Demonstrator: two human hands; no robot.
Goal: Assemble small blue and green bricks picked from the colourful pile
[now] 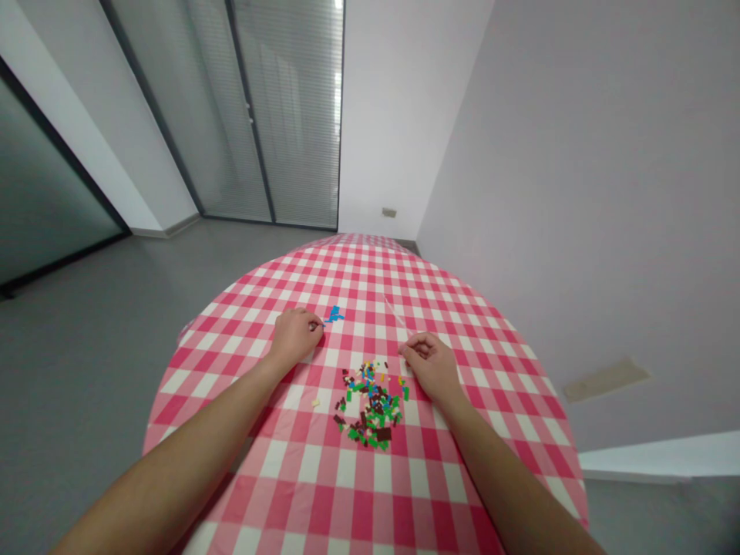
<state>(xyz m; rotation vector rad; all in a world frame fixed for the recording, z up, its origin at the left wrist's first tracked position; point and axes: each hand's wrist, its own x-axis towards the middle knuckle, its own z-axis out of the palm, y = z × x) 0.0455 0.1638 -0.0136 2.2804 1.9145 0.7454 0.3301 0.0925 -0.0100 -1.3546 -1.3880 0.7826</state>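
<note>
My left hand (297,336) rests on the tablecloth with its fingers pinched around what looks like a small blue toy brick (324,324). Just beyond its fingertips lies a little cluster of blue bricks (334,314). Between my forearms spreads a loose pile of tiny toy bricks (373,408) in green, brown, blue, yellow and white. Beside the pile's far right edge is my right hand (431,364), its fingers curled and thumb against the forefinger. Whatever may be inside that pinch is too small to make out.
A red-and-white checked cloth (289,486) covers the round-ended table. One pale brick (315,402) lies apart, left of the pile. A grey wall (578,193) stands close on the right, and a glass partition (289,116) with blinds is beyond the table.
</note>
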